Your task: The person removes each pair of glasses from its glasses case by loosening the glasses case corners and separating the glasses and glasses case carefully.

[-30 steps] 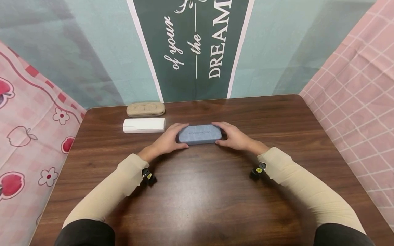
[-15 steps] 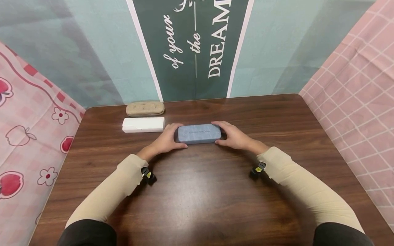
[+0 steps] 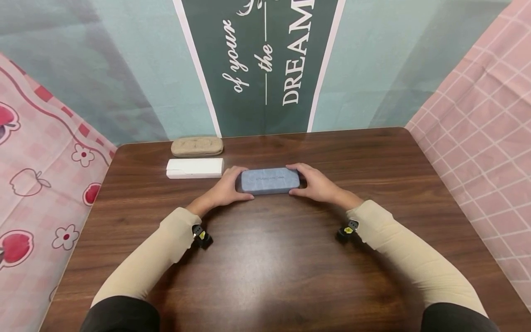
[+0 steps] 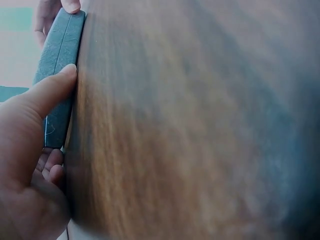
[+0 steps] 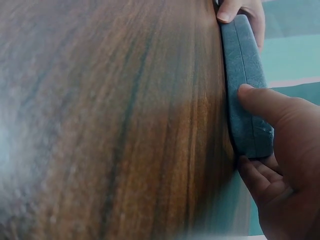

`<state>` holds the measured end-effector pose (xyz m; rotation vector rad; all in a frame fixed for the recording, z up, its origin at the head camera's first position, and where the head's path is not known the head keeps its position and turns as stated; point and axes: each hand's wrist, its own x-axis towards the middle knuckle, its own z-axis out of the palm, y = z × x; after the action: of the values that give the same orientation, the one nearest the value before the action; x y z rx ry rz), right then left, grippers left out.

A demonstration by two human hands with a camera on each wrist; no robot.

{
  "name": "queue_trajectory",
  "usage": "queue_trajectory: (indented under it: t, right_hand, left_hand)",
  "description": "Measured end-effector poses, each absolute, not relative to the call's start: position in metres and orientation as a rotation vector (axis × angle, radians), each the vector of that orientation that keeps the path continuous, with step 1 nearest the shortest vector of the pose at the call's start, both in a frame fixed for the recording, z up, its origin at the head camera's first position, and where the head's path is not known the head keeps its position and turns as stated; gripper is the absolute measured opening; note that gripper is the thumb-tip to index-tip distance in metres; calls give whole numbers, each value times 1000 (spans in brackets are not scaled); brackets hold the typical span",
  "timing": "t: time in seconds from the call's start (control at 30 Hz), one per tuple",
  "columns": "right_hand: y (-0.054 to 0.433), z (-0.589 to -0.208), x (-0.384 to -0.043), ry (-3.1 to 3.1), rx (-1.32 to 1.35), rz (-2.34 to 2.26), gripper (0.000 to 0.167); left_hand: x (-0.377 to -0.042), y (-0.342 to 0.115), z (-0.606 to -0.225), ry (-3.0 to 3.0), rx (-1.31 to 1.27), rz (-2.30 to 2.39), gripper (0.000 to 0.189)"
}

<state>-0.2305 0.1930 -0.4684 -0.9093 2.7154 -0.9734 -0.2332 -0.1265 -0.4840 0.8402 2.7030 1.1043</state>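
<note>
A blue hard glasses case (image 3: 270,180) with small dark lettering on its lid lies closed on the brown wooden table, its long side facing me. At its left end my left hand (image 3: 227,188) holds it, thumb along the near side and fingers by the far corner. My right hand (image 3: 318,185) grips the opposite end in a mirrored way. In the left wrist view the left thumb touches the near face of the case (image 4: 59,50). The right wrist view has the right thumb pressed near the seam of the case (image 5: 245,65), with other fingers curled at its end.
To the left of the case lies a white oblong case (image 3: 195,168), close to my left hand. Behind that one, a beige glasses case (image 3: 197,146) sits near the back edge of the table (image 3: 257,258). Fabric hangings enclose the back and both sides.
The left fingertips have drawn back slightly from the far left corner of the blue case. The right hand and all the cases stay in place; the head view shifts only a little.
</note>
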Motion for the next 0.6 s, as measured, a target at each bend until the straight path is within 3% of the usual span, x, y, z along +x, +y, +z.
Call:
queue_trajectory:
  t: [0.6]
  right_hand:
    - [190, -460, -233, 2745, -919, -881, 71]
  left_hand:
    - [-232, -122, -481, 2718, 771, 1050, 78]
